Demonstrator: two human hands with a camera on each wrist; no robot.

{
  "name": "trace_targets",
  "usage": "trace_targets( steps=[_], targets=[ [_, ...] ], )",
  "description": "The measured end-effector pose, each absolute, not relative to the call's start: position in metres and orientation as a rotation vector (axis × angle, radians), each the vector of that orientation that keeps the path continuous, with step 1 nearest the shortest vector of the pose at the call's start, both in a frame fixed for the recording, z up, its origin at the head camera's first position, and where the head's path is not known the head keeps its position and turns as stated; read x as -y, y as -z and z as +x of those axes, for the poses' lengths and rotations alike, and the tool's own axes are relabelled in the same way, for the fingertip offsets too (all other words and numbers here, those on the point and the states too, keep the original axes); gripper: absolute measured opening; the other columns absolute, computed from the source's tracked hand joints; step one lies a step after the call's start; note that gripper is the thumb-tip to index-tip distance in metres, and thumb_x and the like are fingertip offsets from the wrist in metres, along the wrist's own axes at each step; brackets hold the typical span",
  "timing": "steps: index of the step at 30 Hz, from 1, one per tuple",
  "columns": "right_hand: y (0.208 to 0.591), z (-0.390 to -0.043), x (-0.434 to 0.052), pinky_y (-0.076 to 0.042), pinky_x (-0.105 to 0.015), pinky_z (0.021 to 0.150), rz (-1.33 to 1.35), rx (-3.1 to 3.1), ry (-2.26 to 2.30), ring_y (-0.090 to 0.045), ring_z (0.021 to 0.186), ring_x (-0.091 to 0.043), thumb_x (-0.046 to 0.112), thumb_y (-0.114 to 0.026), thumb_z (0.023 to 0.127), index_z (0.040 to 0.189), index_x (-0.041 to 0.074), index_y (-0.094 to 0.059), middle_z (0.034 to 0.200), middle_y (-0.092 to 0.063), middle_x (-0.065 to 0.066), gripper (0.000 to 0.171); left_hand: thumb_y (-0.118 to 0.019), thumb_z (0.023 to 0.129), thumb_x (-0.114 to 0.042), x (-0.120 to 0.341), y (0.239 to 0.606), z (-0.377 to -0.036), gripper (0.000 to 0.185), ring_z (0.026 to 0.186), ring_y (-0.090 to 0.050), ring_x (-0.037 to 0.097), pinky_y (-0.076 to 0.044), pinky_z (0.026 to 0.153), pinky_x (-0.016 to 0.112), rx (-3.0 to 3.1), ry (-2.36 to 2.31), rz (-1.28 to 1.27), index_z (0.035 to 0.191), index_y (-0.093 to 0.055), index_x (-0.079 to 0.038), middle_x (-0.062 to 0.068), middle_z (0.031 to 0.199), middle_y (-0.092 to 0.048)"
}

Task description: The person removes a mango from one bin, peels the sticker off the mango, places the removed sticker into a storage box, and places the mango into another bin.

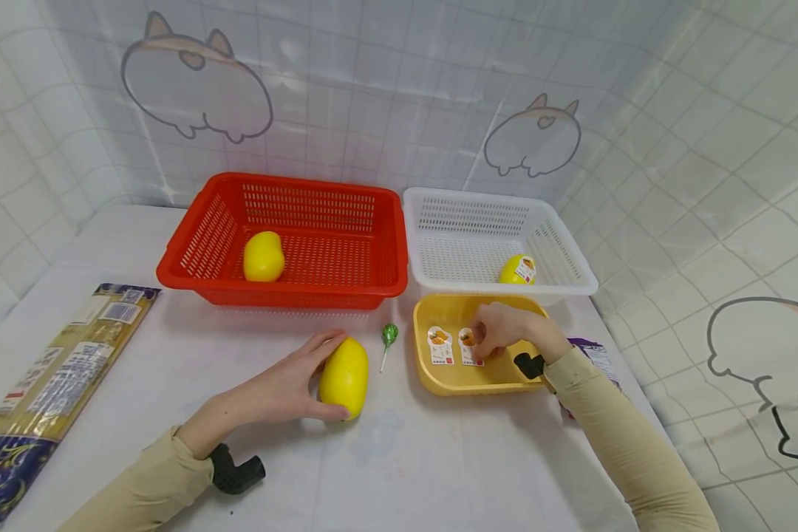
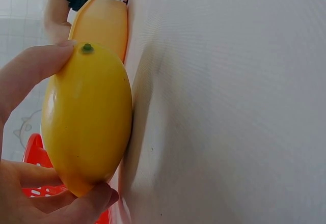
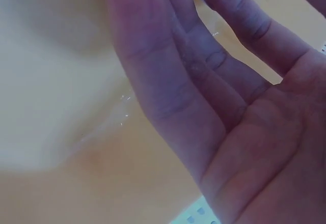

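Note:
My left hand (image 1: 319, 377) grips a yellow lemon (image 1: 343, 377) lying on the white table, index finger on its far tip and thumb under its near end. In the left wrist view my fingers (image 2: 30, 71) wrap the lemon (image 2: 86, 117), which touches the tabletop. My right hand (image 1: 488, 343) reaches into a shallow yellow tray (image 1: 439, 380), its bunched fingertips pinching the right one of two label stickers (image 1: 468, 347). The other sticker (image 1: 440, 345) lies flat beside it. The right wrist view shows only my fingers (image 3: 168, 71) close over the tray floor (image 3: 61, 81).
A red basket (image 1: 193, 273) behind holds one bare lemon (image 1: 263, 256). The white basket (image 1: 572, 258) next to it holds a labelled lemon (image 1: 518, 270). A green lollipop (image 1: 389, 336) lies between lemon and tray. A long packet (image 1: 60, 377) lies at the left, a purple packet (image 1: 598, 355) right of the tray.

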State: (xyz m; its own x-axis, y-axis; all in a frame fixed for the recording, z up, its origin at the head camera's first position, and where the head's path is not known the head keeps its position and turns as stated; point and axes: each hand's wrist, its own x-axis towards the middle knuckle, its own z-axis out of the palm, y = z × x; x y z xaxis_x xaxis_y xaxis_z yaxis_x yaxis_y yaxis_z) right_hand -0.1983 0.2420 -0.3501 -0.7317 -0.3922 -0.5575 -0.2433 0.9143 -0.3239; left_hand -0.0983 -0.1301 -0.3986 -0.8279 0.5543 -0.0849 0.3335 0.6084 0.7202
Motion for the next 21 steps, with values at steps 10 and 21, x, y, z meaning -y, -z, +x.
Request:
trace_targets(
  steps=[10,21],
  targets=[
    [0.344,-0.197,-0.248,-0.046,-0.020,0.057,-0.477,-2.413,0.336,-0.055,0.060,-0.012,0.022,-0.084,0.080,0.075,0.010,-0.059,0.068,-0.055,0.001,0.028,-0.084,0.071,-0.057,0.130,0.400,-0.098,0.115,0.143,-0.036,0.032,-0.034,0.116,0.055,-2.541,-1.037,0.717,0.157,-0.027,-0.005,0.011,0.161,-0.027],
    [0.315,-0.180,-0.244,-0.048,-0.026,0.063,-0.596,-2.530,0.438,-0.055,0.070,-0.015,0.023,-0.081,0.084,0.084,0.011,-0.064,0.077,-0.060,0.001,0.021,-0.084,0.071,-0.058,0.130,0.400,-0.099,0.116,0.143,-0.036,0.032,-0.035,0.116,0.054,-2.531,-1.028,0.694,0.158,-0.026,-0.007,0.010,0.162,-0.025]
  ],
)
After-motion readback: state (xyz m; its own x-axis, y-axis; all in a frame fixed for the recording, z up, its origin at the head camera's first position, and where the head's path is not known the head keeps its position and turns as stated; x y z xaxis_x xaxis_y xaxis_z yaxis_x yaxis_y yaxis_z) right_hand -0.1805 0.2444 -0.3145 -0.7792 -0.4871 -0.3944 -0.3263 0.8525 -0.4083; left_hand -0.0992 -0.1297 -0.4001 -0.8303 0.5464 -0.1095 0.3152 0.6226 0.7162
